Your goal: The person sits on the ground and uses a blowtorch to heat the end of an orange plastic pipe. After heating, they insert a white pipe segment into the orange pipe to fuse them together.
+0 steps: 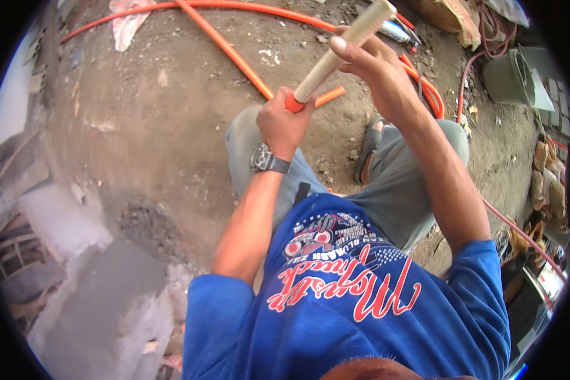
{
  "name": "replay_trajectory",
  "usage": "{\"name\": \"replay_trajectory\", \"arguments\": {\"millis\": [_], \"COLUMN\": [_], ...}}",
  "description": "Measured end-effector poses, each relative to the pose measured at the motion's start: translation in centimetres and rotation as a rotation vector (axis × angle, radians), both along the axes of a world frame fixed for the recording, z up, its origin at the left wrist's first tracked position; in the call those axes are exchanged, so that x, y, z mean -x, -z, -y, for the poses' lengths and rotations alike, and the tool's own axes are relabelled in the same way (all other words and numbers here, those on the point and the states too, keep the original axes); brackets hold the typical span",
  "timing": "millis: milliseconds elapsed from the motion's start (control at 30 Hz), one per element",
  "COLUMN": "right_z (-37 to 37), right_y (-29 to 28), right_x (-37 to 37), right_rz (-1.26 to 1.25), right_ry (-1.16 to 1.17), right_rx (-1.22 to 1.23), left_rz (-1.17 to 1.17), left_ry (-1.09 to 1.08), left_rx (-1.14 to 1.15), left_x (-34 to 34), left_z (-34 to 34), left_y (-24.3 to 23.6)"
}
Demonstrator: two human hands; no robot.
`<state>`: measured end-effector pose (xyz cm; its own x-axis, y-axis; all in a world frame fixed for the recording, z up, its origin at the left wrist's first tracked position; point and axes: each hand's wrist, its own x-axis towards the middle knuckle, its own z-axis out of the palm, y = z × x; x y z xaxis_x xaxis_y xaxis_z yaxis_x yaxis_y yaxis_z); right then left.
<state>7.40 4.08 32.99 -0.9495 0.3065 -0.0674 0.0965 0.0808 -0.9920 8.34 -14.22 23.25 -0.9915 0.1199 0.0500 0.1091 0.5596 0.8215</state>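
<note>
My left hand (286, 123), with a watch on its wrist, is closed in a fist around a short orange pipe end (293, 103). A pale beige rod (342, 54) rises from that orange end, slanting up and to the right. Whether the rod sits inside the orange piece or only meets it, I cannot tell. Higher up, my right hand (380, 73) grips the rod, thumb in front and fingers behind. An orange pipe (225, 50) runs down to the left fist, and a cut orange pipe end (329, 96) shows just right of the fist.
A long orange pipe (253, 6) curves across the dirt floor (158, 126). More orange pipe (432, 92) lies beyond my right forearm, near a tube-shaped container (394, 31). At right stand a bucket (508, 76) and a reddish hose (519, 231). Grey slabs (107, 297) lie at lower left.
</note>
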Motion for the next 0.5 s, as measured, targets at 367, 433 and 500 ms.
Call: {"name": "replay_trajectory", "arguments": {"millis": [367,433,500], "right_z": [3.6,3.7,3.1], "right_y": [-3.8,-4.1,-3.5], "right_x": [0.0,0.0,-0.2], "right_rz": [-0.253,-0.295,-0.337], "right_ry": [0.423,0.405,0.321], "right_rx": [0.829,0.805,0.823], "left_rz": [-0.286,-0.272,-0.275], "left_ry": [0.015,0.082,0.124], "left_rx": [0.085,0.042,0.017], "left_x": [0.3,1.0,1.3], "left_z": [-5.2,-4.9,-5.1], "left_y": [-6.3,-5.9,-5.8]}}
